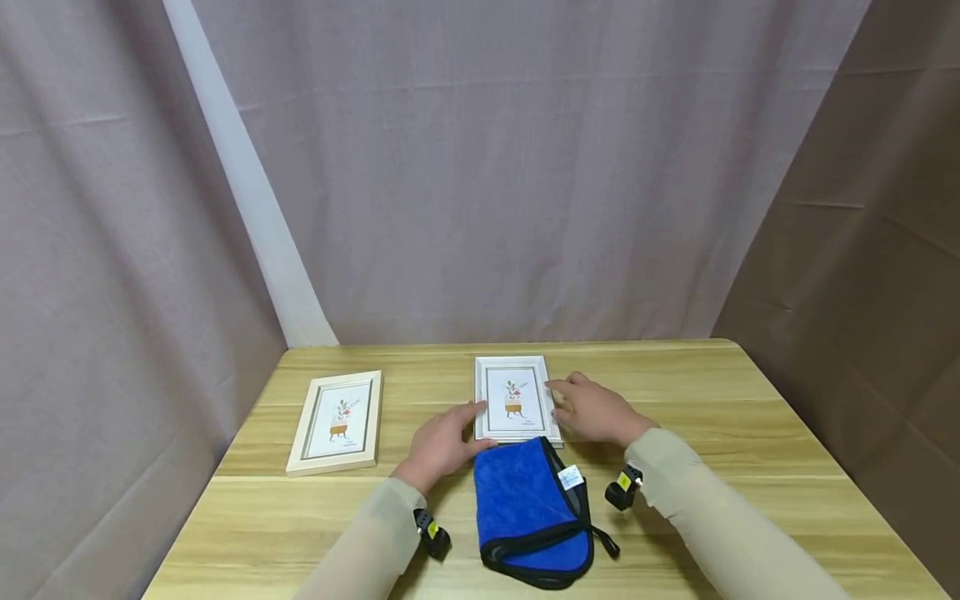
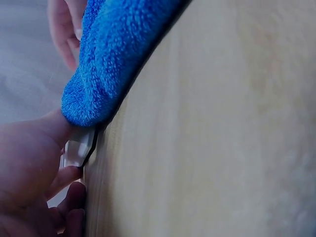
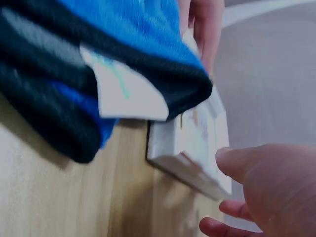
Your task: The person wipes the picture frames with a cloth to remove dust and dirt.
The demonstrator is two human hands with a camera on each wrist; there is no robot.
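A white picture frame (image 1: 517,398) with a potted-plant print lies face up near the back middle of the table. My left hand (image 1: 444,443) is at its front left corner, index finger along the left edge and thumb by the front edge. The left wrist view shows the thumb (image 2: 53,124) beside the blue cloth and the frame's corner (image 2: 78,150) between thumb and fingers. On the other side, my right hand (image 1: 596,410) reaches to the frame's right edge with fingers spread. A folded blue towel (image 1: 525,500) with black trim and a white tag overlaps the frame's front edge.
A second, cream-coloured picture frame (image 1: 303,454) with a similar print lies at the table's left. Grey curtains (image 1: 487,183) hang behind the wooden table (image 1: 720,500), with a brown one (image 1: 862,275) on the right. The towel's black cord (image 1: 607,543) trails to the right.
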